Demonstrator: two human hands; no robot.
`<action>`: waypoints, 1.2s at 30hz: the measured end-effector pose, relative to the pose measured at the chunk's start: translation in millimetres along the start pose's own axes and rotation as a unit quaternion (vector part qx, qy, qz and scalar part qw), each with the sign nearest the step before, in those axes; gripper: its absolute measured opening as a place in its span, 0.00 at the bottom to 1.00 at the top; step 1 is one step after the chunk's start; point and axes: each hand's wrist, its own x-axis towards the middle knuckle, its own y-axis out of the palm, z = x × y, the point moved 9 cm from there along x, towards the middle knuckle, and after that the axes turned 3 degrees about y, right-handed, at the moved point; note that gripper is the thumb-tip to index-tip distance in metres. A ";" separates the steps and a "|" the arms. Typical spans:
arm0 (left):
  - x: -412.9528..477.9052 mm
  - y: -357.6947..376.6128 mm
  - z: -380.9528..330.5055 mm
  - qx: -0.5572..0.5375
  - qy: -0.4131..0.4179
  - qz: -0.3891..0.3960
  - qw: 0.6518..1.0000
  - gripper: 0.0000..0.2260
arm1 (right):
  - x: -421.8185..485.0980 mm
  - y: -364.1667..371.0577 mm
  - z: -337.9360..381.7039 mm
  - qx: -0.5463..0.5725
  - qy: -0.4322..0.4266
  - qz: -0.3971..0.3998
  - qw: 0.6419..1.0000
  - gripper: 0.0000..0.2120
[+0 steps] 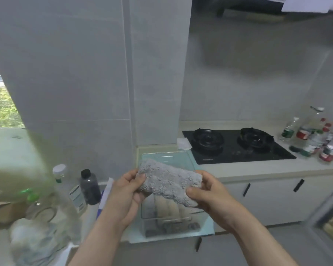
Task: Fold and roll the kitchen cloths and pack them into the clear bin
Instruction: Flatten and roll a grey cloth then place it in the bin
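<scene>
1. The left hand [127, 191] and the right hand [206, 194] are each pinching one end of the grey cloth [169, 181], with thumbs on top and fingers curled underneath. The cloth is hanging in the air between them, directly above the clear bin [161, 157].
2. The bin is sitting on the pale counter [257, 170], tucked against the tiled corner. Several rolled cloths [167, 208] are showing through its wall.
3. The cloth is looking like a thick folded pad rather than a tight roll. If either pinch is slackening during the next turn, the plush layers could spring open and need refolding.
4. Free space inside the bin is looking limited. Pushing a bulky roll down hard could loosen or tip the rolls already packed.
5. The bin seems to be standing close to the counter's front edge, so a heavy downward push could be sliding it outward.
6. Bottles [88, 187] are crowding the counter just beside the left forearm, and a wide elbow swing could topple one.
7. To the right, a black two-burner hob [236, 146] is lying set into the counter, with more bottles [319, 139] clustering beyond it.
8. Grey tiles are covering the walls, white cabinet doors with black handles [246, 190] are running below, and a window [2, 106] at far left is showing greenery.
</scene>
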 end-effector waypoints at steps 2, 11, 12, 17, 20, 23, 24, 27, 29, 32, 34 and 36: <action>40.7 6.6 13.3 0.008 -0.034 0.017 0.999 0.08 | 32.7 -5.0 4.1 -0.019 0.025 0.014 0.999 0.27; 152.2 22.3 101.8 0.113 -0.163 0.016 0.980 0.11 | 115.4 -66.4 2.1 -0.162 0.088 -0.080 0.980 0.24; 158.2 18.1 115.0 0.160 -0.163 0.015 0.974 0.10 | 119.5 -76.7 0.9 -0.188 0.093 -0.104 0.972 0.23; 147.0 55.4 190.0 0.642 0.100 0.386 0.654 0.12 | 134.3 -112.5 -11.8 -0.207 0.100 -0.161 0.960 0.24; 128.8 66.3 238.6 0.688 0.176 0.543 0.448 0.19 | 137.6 -131.9 -13.9 -0.200 0.101 -0.198 0.954 0.24; 133.0 68.9 267.1 0.720 0.164 0.566 0.367 0.24 | 140.1 -140.6 -15.8 -0.192 0.095 -0.211 0.954 0.23; 137.6 74.1 268.9 0.739 0.156 0.548 0.358 0.25 | 140.7 -141.9 -18.4 -0.196 0.096 -0.216 0.952 0.23; 146.9 88.3 272.4 0.773 0.096 0.501 0.377 0.27 | 141.6 -143.8 -28.3 -0.222 0.087 -0.232 0.943 0.26; 146.9 84.1 276.4 0.785 0.061 0.499 0.363 0.24 | 141.7 -142.1 -34.4 -0.244 0.089 -0.233 0.937 0.29; 144.3 62.9 281.0 0.798 0.033 0.523 0.299 0.24 | 142.2 -136.3 -40.3 -0.277 0.092 -0.212 0.933 0.29; 145.1 51.6 280.1 0.808 0.020 0.527 0.262 0.29 | 142.4 -133.4 -41.5 -0.309 0.093 -0.201 0.925 0.28; 146.7 43.6 280.0 0.820 0.011 0.522 0.235 0.32 | 142.2 -128.2 -40.6 -0.356 0.088 -0.197 0.909 0.28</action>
